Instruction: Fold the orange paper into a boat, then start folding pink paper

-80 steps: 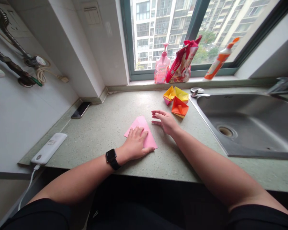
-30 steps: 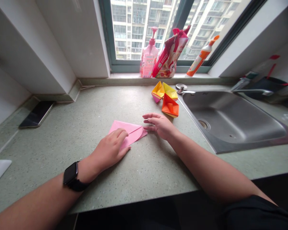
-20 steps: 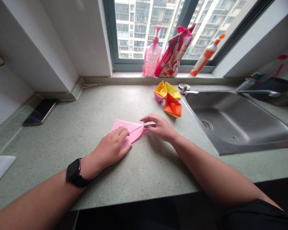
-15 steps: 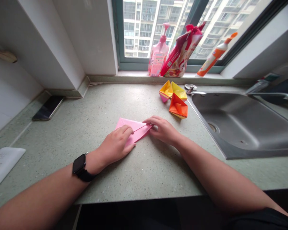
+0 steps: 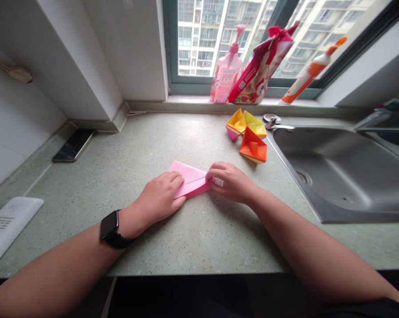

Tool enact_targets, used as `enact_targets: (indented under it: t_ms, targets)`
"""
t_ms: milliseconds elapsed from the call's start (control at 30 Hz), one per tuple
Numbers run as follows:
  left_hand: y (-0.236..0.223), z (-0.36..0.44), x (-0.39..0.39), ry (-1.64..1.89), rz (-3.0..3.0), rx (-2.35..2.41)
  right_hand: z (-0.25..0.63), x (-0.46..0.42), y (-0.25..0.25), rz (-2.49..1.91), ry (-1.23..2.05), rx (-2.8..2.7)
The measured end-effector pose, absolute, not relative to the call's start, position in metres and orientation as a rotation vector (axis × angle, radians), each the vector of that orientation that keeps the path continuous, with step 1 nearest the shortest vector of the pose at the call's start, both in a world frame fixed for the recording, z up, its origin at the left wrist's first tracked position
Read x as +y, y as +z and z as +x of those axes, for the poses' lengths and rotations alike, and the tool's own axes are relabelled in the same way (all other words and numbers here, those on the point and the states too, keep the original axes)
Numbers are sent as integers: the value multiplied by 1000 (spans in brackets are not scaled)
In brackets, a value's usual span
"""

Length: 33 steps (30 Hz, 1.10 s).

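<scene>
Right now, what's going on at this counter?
A person is folding a pink paper flat on the counter. The left hand presses down on its near side, while the right hand pinches its right corner. Three folded paper shapes, yellow and orange, sit beside the sink. A phone lies at the far left.

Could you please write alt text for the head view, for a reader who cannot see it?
Two bare hands fold pink paper on a green counter: the left hand presses it flat and the right hand pinches its right corner. Behind lie folded orange and yellow paper shapes, a sink at right, and bottles on the sill.
</scene>
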<state>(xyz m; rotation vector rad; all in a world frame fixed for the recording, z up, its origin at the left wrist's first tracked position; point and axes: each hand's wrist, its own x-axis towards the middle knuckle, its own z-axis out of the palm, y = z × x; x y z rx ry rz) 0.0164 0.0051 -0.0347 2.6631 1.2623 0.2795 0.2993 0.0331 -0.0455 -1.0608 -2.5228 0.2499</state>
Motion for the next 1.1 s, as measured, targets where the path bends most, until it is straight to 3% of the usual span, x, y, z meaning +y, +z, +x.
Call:
enact_targets:
  t_ms: [567, 1100]
  targets:
    - [-35, 19, -8, 300, 2716, 1100, 286, 14, -47, -891, 47, -2682]
    - [-16, 18, -16, 2, 2797, 1212, 283, 8, -38, -887, 305, -2703]
